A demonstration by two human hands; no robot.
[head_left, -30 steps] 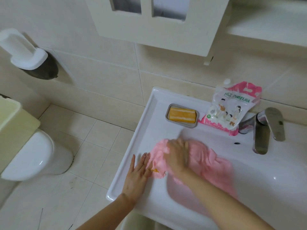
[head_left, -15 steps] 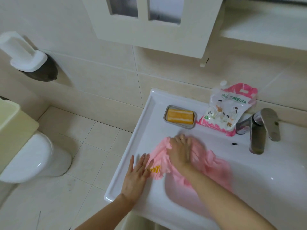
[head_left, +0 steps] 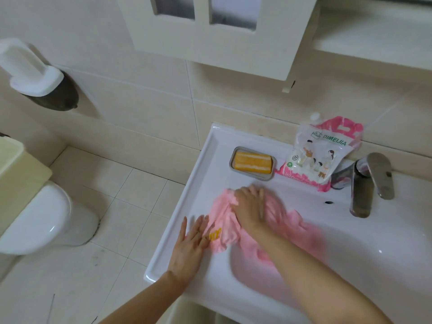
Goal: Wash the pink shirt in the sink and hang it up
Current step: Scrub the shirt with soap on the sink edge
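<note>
From my remote seat I see the left grip [head_left: 189, 249] lying flat with straight fingers on the left ledge of the sink [head_left: 187, 190], its fingertips touching the edge of the pink shirt [head_left: 224, 230]. The right grip [head_left: 249, 208] sits on top of the shirt, fingers curled into the bunched cloth, though it is blurred. The shirt is heaped on the ledge and trails down into the basin. Behind it a soap dish [head_left: 253, 177] holds an orange bar, just beside a detergent pouch [head_left: 320, 155] and the tap [head_left: 361, 192].
</note>
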